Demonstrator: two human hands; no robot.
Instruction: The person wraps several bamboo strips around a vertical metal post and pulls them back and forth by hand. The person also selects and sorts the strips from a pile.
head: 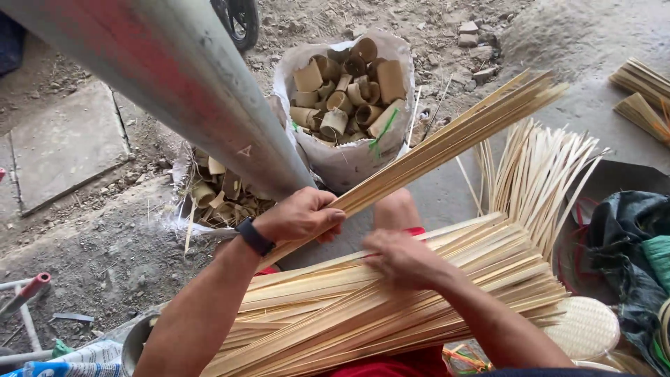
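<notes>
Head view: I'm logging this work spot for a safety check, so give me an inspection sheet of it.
Surface: bare dirt and concrete ground, stony at the top.
Job's things: bundle of bamboo strips raised in the left hand; stack of strips across the lap under the right hand.
Clutter: white sack of curled bamboo offcuts, second torn sack, loose fan of strips, woven disc, dark cloth.
Grips: left closed on the bundle; right resting on the stack, hold unclear.
Cables: nothing seen.
Surroundings: grey metal pole, a wheel at the top.
</notes>
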